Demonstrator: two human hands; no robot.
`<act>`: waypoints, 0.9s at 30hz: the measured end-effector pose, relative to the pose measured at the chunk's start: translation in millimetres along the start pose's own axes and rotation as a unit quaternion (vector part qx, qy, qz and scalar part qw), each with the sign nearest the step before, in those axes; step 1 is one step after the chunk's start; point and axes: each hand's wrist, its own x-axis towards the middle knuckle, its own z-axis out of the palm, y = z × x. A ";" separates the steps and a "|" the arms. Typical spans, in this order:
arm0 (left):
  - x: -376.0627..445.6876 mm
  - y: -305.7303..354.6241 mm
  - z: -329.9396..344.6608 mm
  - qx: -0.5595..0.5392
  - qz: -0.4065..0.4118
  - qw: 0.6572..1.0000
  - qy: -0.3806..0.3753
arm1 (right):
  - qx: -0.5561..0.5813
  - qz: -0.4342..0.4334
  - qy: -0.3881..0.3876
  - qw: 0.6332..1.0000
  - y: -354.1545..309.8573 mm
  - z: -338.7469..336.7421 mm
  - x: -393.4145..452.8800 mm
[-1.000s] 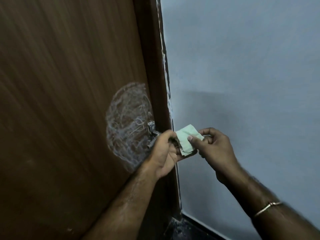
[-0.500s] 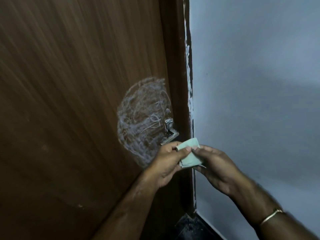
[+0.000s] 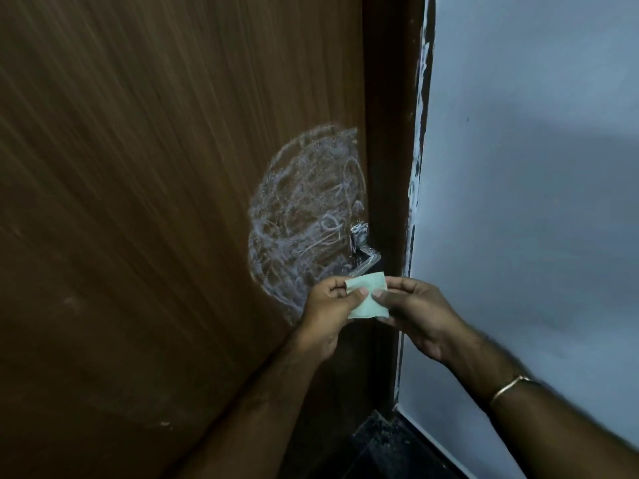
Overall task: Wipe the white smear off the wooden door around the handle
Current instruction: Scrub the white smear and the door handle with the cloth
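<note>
2 bare forearms come up from the lower edge of the head view, with no sleeves showing on either. The left hand [image 3: 326,314] wears nothing. Behind the right hand [image 3: 420,314], 1 thin gold-coloured bangle [image 3: 510,386] circles the wrist (plain, narrow, slightly blurred). Fingernails are short and unpainted.

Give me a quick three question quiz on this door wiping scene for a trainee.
1. True or false: the folded cloth is pressed against the white smear.
2. Which hands hold the cloth? A left only, B right only, C both.
3. Fill in: the metal handle sits just ____ the cloth.

Key: 1 false, it is held off the door. 2 C, left hand and right hand pinch it. 3 above.
</note>
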 end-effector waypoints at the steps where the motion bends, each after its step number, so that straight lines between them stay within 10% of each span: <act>1: 4.4 -3.5 -3.4 0.001 -0.008 1.000 -0.006 | 0.004 0.011 -0.010 1.000 4.1 1.6 5.0; 16: 47.6 -20.3 -8.0 0.185 0.085 0.961 0.187 | -0.153 -0.032 0.124 0.980 -3.6 -0.9 64.5; 22: 57.1 -21.8 2.2 0.251 0.075 0.945 0.195 | -0.489 -0.397 0.084 0.773 -0.9 2.0 88.0; 25: 57.2 -21.3 5.2 0.275 0.081 0.935 0.210 | -0.629 -0.394 -0.064 0.667 18.8 -5.0 93.1; 27: 57.1 -21.0 3.7 0.282 0.095 0.931 0.212 | -0.638 -0.380 -0.092 0.664 25.5 -14.6 92.1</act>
